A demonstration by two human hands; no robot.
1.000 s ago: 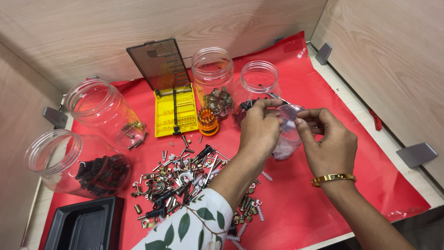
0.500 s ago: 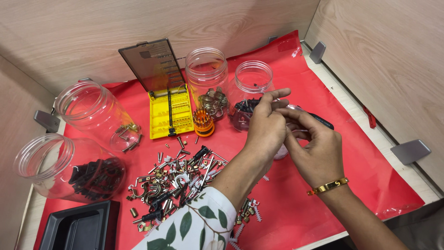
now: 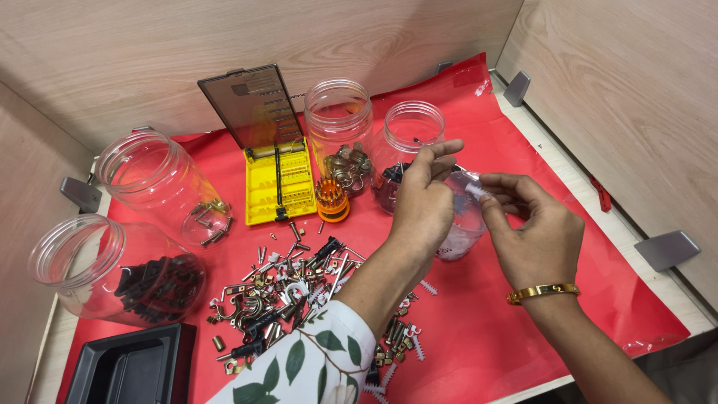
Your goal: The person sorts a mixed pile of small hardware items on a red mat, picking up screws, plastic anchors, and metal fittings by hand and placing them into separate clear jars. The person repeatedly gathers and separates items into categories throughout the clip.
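The right hand has drawn a little away from the left hand since half a second ago. Its grip is now pinched on a small white plug, right beside the left fingertips. The left grip is curled round a small clear jar, which sits tilted between both hands, just above the red sheet on the surface. The plug looks sorted out and ready for the jar. The hardware pile lies well left of both grips.
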